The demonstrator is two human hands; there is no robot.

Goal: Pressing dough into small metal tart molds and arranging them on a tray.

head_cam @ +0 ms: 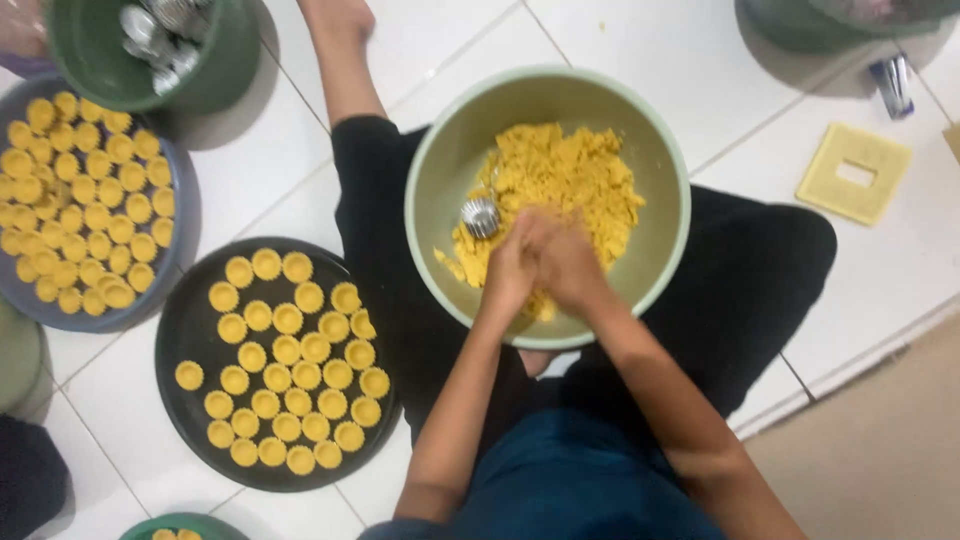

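Pressing together over the bowl, the left hand [512,262] and right hand [570,265] meet with fingers curled inward, touching each other. Both are closed around something small; it is hidden inside the fingers, so what they grasp cannot be told for certain. Probably a pinch of the yellow dough [560,180].

Dough: heaped in the pale green bowl [430,150], directly beyond and under the fingertips, some crumbs trailing back beneath the palms. Surface looks crumbly, matte, loose in clumps. Judgement: soft, light, breaks apart easily, likely slightly greasy; best taken as a small pinch from the loose edge nearest the fingertips and compacted between both palms, not lifted in a large lump.

Small fluted metal mould [480,216]: lies on the dough just left of the left hand's fingers, apart from them. Judgement: rigid, light, thin-walled; hold by the rim.

Left of the left forearm, well away from the fingers: black round tray [190,330] with rows of filled yellow tart shells [287,348]. Farther left, a grey tray [185,215] packed with more. Beyond that, a green tub [215,70] of empty metal moulds. Right of the right hand, well apart: a yellow square plate [852,172] on the white tile floor.
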